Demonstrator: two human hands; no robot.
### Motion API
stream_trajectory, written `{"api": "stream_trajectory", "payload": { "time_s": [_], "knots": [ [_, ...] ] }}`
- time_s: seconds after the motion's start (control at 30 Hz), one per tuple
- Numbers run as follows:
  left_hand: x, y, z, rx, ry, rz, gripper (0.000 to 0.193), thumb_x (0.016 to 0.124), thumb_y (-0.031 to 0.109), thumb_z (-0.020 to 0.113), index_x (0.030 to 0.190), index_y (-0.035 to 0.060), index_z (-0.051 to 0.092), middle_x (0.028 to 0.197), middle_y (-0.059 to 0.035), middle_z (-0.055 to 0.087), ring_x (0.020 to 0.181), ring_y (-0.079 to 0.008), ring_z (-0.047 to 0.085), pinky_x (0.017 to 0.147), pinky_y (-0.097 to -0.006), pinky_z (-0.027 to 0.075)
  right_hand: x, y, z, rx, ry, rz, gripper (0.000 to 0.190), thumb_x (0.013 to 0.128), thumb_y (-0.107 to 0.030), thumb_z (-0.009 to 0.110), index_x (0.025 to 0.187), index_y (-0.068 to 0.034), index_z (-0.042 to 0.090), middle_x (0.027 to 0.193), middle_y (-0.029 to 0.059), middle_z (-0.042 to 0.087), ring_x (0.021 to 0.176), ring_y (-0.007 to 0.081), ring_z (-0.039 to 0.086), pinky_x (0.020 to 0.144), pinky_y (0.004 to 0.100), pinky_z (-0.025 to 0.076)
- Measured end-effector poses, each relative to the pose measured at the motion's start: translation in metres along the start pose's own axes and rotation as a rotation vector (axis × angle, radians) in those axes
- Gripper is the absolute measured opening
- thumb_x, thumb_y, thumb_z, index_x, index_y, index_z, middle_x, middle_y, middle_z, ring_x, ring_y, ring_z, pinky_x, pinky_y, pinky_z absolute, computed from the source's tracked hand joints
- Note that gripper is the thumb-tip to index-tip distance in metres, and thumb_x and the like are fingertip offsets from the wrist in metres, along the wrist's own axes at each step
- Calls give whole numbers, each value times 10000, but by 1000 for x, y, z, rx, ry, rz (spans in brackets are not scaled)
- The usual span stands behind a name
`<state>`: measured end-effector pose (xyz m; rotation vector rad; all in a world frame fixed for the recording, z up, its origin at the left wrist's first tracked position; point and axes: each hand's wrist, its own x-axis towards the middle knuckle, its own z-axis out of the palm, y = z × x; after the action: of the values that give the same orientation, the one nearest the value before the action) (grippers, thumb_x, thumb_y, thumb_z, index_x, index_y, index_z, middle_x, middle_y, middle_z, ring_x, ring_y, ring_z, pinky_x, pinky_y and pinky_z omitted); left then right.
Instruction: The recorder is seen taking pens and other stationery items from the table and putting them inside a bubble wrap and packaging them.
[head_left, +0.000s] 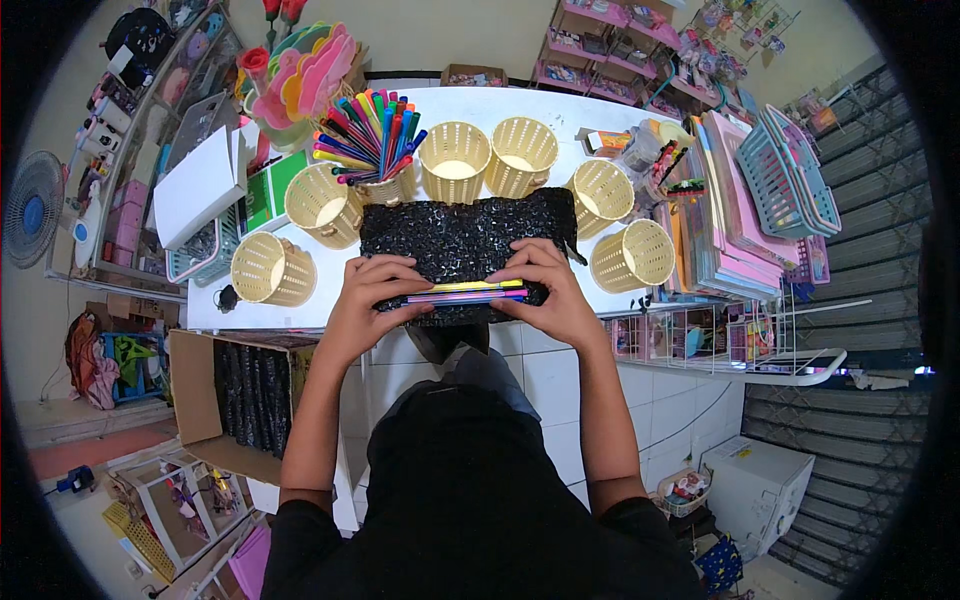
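Observation:
A small bundle of coloured felt-tip pens, yellow on top with pink and blue below, lies crosswise at the near end of a sheet of black bubble wrap. My left hand grips the bundle's left end, thumb below and fingers above. At the right end my right hand pinches it the same way, fingers also on the wrap. The wrap's near edge hangs past the table edge. Behind it, a cream woven plastic basket is packed with upright coloured pens.
Several similar baskets, such as one at the left and one at the right, ring the wrap on the white table. Stacked coloured folders stand at right. An open cardboard box holding black wrap sits below left.

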<state>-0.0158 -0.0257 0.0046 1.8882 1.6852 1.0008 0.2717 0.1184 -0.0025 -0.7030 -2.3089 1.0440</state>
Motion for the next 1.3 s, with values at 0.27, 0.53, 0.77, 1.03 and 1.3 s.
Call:
{"api": "stream_trajectory", "payload": {
  "time_s": [0.27,0.53,0.77,1.03,1.3],
  "knots": [
    [-1,-2,4,10,26,69,229,843,183,913,1064,129,887,1094,4,818,1214,-226,713,1053,-407,416,-3,-1,-1,31,-12,19,264,804,-176,944,1061,-159,886,1056,8,738,1256,262,628,1126,429,453],
    [3,4,7,103,40,140,254,832,193,913,1080,142,893,1102,23,805,1199,-219,698,1038,-403,423,-1,2,-2,70,-18,2,283,768,-191,967,1037,-168,882,1051,-1,723,1206,249,632,1061,421,452],
    [3,0,9,82,45,122,225,853,222,903,1071,166,896,1082,37,796,1187,-197,702,1017,-398,403,0,-16,-9,-87,-50,-75,319,673,-299,1000,951,-227,861,1263,26,680,1270,296,597,1101,455,419],
    [5,-1,8,45,35,93,217,848,191,902,1062,157,902,1071,32,798,1182,-199,695,1016,-390,406,-5,-9,-5,-114,-20,-181,237,695,-197,917,921,-201,847,1349,62,686,1309,336,595,1122,484,436],
    [5,2,8,48,47,85,200,859,194,897,1056,164,905,1061,40,796,1139,-180,696,980,-378,395,-8,-24,-1,-239,10,-271,237,749,-235,929,931,-141,809,1318,74,697,1342,339,599,1173,547,411]
  ]
}}
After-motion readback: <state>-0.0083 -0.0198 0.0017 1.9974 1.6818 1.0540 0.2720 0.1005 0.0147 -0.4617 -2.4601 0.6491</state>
